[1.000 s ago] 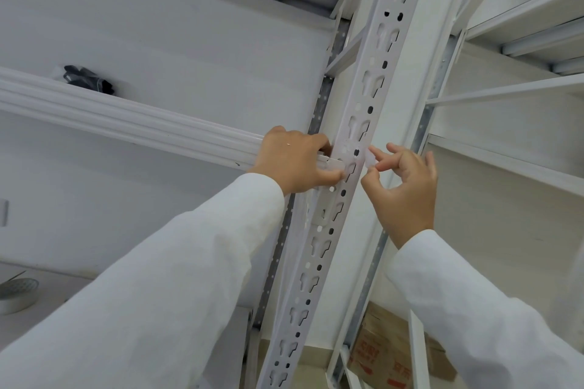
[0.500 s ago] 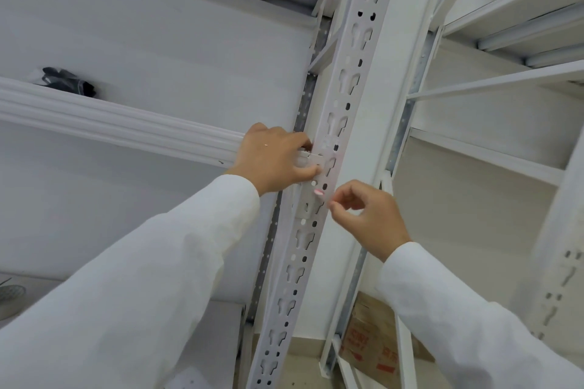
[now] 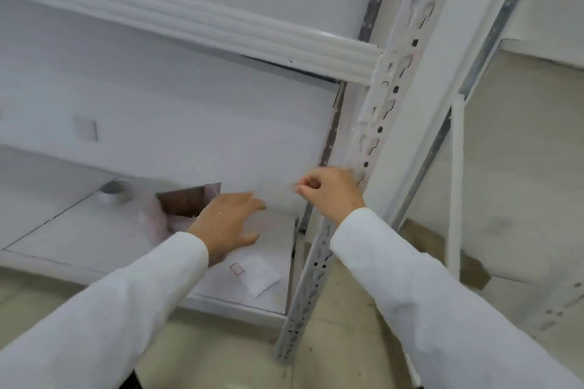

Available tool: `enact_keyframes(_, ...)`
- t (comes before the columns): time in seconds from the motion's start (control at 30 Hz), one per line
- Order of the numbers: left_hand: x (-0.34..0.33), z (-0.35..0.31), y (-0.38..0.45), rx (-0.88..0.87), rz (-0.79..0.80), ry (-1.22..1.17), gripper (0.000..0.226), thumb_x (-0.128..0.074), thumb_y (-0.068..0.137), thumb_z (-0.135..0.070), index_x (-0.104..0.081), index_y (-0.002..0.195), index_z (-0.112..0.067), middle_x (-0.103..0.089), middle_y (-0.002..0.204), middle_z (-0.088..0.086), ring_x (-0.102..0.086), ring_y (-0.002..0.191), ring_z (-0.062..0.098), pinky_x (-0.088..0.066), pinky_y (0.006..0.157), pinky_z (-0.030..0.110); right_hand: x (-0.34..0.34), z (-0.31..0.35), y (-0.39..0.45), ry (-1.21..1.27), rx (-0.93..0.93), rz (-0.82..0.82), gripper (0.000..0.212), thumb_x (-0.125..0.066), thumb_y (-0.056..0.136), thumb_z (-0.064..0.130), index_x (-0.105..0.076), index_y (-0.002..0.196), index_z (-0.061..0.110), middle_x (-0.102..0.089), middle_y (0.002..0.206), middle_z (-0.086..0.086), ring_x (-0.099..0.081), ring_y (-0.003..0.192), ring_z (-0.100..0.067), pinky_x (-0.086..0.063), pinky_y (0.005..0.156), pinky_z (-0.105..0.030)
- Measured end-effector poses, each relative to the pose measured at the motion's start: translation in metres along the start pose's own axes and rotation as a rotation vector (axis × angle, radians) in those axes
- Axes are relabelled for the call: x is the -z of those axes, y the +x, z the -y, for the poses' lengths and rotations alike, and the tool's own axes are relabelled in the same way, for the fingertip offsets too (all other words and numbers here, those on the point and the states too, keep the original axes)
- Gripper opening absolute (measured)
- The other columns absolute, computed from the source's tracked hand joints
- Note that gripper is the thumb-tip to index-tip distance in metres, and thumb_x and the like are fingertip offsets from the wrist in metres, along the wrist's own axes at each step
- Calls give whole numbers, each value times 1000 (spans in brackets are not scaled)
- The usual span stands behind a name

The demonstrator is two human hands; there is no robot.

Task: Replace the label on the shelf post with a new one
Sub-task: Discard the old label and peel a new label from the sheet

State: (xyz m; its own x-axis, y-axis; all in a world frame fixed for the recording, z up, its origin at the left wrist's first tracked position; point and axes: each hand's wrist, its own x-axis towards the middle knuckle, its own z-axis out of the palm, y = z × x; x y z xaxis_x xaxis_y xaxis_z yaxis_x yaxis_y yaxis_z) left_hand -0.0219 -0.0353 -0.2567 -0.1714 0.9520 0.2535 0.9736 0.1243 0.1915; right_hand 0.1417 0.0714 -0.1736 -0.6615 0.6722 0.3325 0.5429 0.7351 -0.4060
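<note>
The white perforated shelf post [image 3: 384, 110] runs diagonally from top right to the floor. My right hand [image 3: 331, 191] is just left of the post with thumb and forefinger pinched on a small pale label [image 3: 281, 190]; the label is blurred and sticks out to the left. My left hand [image 3: 230, 224] hovers open, fingers spread, over the lower shelf [image 3: 79, 240], holding nothing. A white label sheet [image 3: 262, 276] lies on that shelf below my left hand, with one red-outlined label [image 3: 237, 269] on it.
An open cardboard box [image 3: 189, 202] stands on the lower shelf behind my left hand, and a tape roll [image 3: 112, 191] lies further left. A white shelf beam [image 3: 196, 22] crosses overhead. A second post [image 3: 455, 186] and cardboard [image 3: 474, 265] are to the right.
Both hands have left the post's upper part and dropped toward the lower shelf. My left hand has opened; my right hand stays pinched. The view has tilted down.
</note>
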Motion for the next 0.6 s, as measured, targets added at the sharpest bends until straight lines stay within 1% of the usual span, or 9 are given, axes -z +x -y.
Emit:
enact_keyframes(0.07,-14,27,-14,159,95,-21,52,-56,80,-46,-49,129,-28,-55,132,-3,-48,126,19,-34,104,30,-38,1,0,6,-41,79,12,-63,84,28,-72,88,21,-72,94,3,-64,87,-16,-50,77,-28)
enact_keyframes(0.1,-14,37,-16,225,110,-45,48,-52,77,-48,-53,122,-30,-59,124,-4,-54,119,20,-39,98,31,-56,1,1,7,-54,109,11,-63,84,30,-71,86,22,-71,92,4,-64,87,-16,-49,76,-27)
enact_keyframes(0.17,-13,56,-14,294,74,-99,46,-43,69,-51,-58,109,-32,-65,112,-8,-60,108,21,-42,87,29,-85,3,4,37,-69,130,12,-64,83,34,-70,82,23,-69,86,4,-62,82,-16,-48,74,-26)
enact_keyframes(0.23,-17,70,-11,305,93,-81,43,-45,75,-48,-59,111,-31,-66,113,-5,-62,106,24,-44,88,31,-109,5,11,91,-80,122,13,-64,82,35,-69,80,24,-70,84,4,-62,79,-15,-46,71,-25)
enact_keyframes(0.33,-24,92,-4,308,196,20,38,-52,86,-40,-55,122,-29,-62,124,0,-59,112,26,-44,95,34,-147,6,21,151,-123,111,10,-63,83,32,-68,81,24,-71,85,4,-63,81,-15,-46,70,-26)
enact_keyframes(0.43,-26,110,7,357,172,-27,39,-52,86,-42,-54,124,-31,-59,130,-2,-56,117,25,-42,99,34,-180,2,31,187,-157,113,13,-62,85,36,-66,81,25,-69,83,8,-62,79,-14,-45,67,-26)
enact_keyframes(0.5,-29,122,15,399,175,-94,29,-50,87,-45,-60,110,-32,-64,119,-5,-58,110,22,-44,93,33,-197,1,44,219,-193,110,16,-61,85,39,-63,77,25,-67,80,8,-62,77,-15,-47,68,-29)
enact_keyframes(0.57,-38,133,18,432,186,-119,20,-49,85,-45,-60,81,-29,-67,93,-6,-61,91,19,-44,76,31,-211,0,58,285,-231,86,19,-61,84,41,-61,73,25,-65,76,7,-61,75,-16,-47,67,-30)
enact_keyframes(0.6,-44,138,18,449,200,-119,26,-48,85,-42,-54,67,-25,-63,77,-6,-59,77,17,-41,67,29,-219,1,65,296,-236,79,20,-61,84,41,-61,71,25,-65,74,7,-60,73,-17,-46,65,-29)
